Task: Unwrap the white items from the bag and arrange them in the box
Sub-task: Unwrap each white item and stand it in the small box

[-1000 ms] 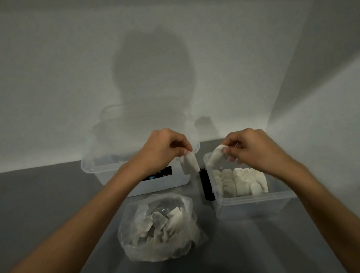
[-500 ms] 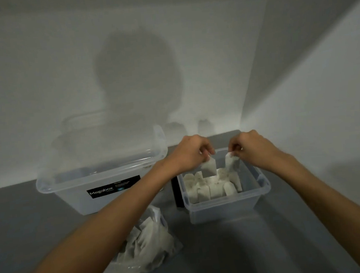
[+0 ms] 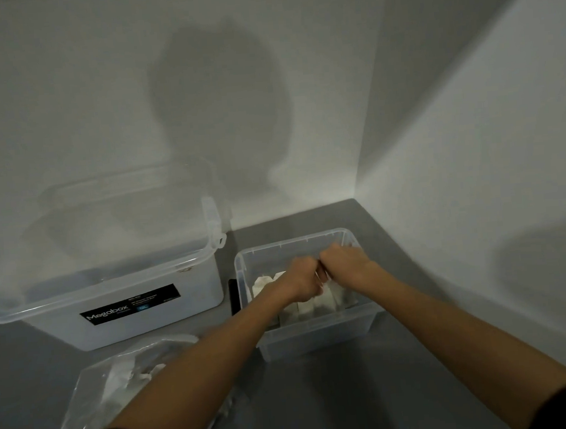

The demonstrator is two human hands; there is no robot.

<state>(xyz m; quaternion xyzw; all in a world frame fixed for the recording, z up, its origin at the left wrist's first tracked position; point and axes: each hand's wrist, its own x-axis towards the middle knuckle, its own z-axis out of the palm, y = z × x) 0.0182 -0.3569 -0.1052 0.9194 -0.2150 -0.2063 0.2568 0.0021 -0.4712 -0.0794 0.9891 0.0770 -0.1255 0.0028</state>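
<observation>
Touching hands (image 3: 326,271) (fists) amid box's (image 3: 321,335) white items (image 3: 304,309)

Under your closed hands, white items (image 3: 310,305) stand upright in rows inside the small clear box (image 3: 322,338); left of your left forearm lies the crumpled clear bag (image 3: 119,389), more white pieces inside

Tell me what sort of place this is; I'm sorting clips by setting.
Probably a plain indoor packing or storage corner: bare white walls meeting over a grey surface, with a large Megabox bin and a small clear box on it.
</observation>
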